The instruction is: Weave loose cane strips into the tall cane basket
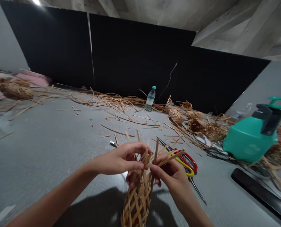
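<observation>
A narrow woven bamboo basket [137,201] stands low in the middle of the view, its open lattice running down past the bottom edge. Loose strip ends stick up from its top. My left hand [121,159] is closed around the left side of the upper rim, thumb and fingers pinching the weave. At the rim's right side, my right hand [170,171] pinches a bamboo strip [172,158] between thumb and fingers. Just behind my right hand lie scissors with red and yellow handles [190,162], partly covered by it.
Loose bamboo strips [121,104] litter the back of the table [48,135]. A water bottle [150,98] stands by the black panel [135,53]. To the right are several small woven baskets [175,115], a green spray bottle [248,137] and a long black object [260,194].
</observation>
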A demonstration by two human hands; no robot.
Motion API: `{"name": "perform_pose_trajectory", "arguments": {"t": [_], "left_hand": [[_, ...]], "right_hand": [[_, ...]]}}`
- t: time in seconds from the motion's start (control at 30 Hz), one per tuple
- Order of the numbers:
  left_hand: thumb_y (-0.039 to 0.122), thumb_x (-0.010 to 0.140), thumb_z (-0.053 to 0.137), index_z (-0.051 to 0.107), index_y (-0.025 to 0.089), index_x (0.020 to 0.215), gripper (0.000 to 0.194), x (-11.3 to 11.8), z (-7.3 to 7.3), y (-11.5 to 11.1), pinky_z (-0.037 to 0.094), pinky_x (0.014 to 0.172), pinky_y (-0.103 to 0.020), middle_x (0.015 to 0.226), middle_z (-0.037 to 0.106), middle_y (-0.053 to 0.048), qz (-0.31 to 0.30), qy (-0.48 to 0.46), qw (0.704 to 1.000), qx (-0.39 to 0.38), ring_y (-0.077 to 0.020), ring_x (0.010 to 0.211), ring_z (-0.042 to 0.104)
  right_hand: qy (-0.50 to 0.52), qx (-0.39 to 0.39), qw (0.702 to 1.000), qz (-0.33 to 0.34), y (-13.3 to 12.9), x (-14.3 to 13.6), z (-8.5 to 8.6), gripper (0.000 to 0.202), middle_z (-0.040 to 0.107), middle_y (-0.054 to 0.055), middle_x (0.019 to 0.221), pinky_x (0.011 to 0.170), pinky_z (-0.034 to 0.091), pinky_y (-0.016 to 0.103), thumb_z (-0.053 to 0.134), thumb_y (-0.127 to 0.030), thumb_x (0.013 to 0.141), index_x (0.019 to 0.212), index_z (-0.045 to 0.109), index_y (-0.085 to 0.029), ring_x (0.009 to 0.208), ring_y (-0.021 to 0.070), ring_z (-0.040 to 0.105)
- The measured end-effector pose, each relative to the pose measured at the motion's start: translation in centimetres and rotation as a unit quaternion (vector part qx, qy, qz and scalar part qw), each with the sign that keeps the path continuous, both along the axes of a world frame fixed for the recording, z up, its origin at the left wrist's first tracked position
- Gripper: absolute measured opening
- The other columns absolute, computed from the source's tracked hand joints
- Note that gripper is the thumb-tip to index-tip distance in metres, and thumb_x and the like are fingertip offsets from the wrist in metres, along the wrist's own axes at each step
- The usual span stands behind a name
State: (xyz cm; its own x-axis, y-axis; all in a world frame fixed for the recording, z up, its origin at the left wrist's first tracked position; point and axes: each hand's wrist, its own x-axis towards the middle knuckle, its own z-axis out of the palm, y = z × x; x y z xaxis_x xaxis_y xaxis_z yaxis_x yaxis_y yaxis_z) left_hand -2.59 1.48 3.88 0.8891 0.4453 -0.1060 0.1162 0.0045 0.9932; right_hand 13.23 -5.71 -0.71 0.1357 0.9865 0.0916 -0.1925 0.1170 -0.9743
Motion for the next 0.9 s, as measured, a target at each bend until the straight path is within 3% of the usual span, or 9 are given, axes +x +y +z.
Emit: {"name": "perform_pose_trajectory", "arguments": {"t": [0.1, 0.27, 0.53, 0.73, 0.9], "left_hand": [[0.019, 0.080, 0.048, 0.050, 0.018, 0.101, 0.021, 0.2, -0.2, 0.1, 0.042, 0.039, -0.015, 0.068, 0.058, 0.001, 0.014, 0.015, 1.000, 0.013, -0.0065, 0.042, 0.054], [0.017, 0.074, 0.054, 0.051, 0.014, 0.080, 0.007, 0.6, -0.7, -0.1, 0.040, 0.037, -0.016, 0.051, 0.051, 0.005, 0.080, 0.042, 0.995, 0.036, -0.0081, 0.039, 0.052], [0.008, 0.070, 0.048, 0.046, 0.016, 0.070, 0.009, 1.4, -1.0, -1.3, 0.039, 0.036, -0.016, 0.054, 0.051, 0.006, 0.174, 0.035, 0.981, 0.074, -0.0085, 0.040, 0.054], [0.010, 0.069, 0.053, 0.046, 0.016, 0.065, 0.010, 1.6, -1.1, -1.5, 0.038, 0.035, -0.017, 0.049, 0.049, 0.007, 0.210, 0.028, 0.973, 0.094, -0.0087, 0.039, 0.051], [0.011, 0.067, 0.058, 0.049, 0.015, 0.066, 0.011, 1.8, -1.2, -1.5, 0.038, 0.035, -0.016, 0.050, 0.049, 0.007, 0.220, 0.007, 0.973, 0.076, -0.0069, 0.039, 0.048]], "right_hand": [[0.022, 0.005, 1.000, 0.018, -0.1, 0.0, 0.0, 0.019, 0.055, -0.006, 0.051, 0.037, 0.040, 0.018, 0.071, -0.029, 0.064, 0.065, 0.054, -0.019, 0.040, 0.0075, 0.050], [0.005, 0.021, 0.998, 0.054, -0.3, 0.0, 0.3, 0.014, 0.057, -0.004, 0.055, 0.043, 0.044, 0.020, 0.066, -0.031, 0.071, 0.069, 0.057, -0.020, 0.046, 0.0094, 0.054], [-0.118, 0.037, 0.992, -0.038, -0.3, -0.5, -0.1, 0.014, 0.054, -0.003, 0.058, 0.045, 0.041, 0.019, 0.063, -0.031, 0.072, 0.068, 0.057, -0.019, 0.050, 0.0098, 0.050], [-0.105, 0.076, 0.991, -0.015, -0.2, -0.4, 0.4, 0.009, 0.062, 0.008, 0.096, 0.053, 0.048, 0.024, 0.065, -0.026, 0.070, 0.068, 0.062, -0.019, 0.064, 0.0143, 0.059], [-0.116, 0.063, 0.991, -0.032, 0.1, -0.2, 0.5, 0.004, 0.067, 0.008, 0.090, 0.060, 0.053, 0.029, 0.068, -0.025, 0.067, 0.067, 0.070, -0.021, 0.085, 0.0234, 0.061]]}}
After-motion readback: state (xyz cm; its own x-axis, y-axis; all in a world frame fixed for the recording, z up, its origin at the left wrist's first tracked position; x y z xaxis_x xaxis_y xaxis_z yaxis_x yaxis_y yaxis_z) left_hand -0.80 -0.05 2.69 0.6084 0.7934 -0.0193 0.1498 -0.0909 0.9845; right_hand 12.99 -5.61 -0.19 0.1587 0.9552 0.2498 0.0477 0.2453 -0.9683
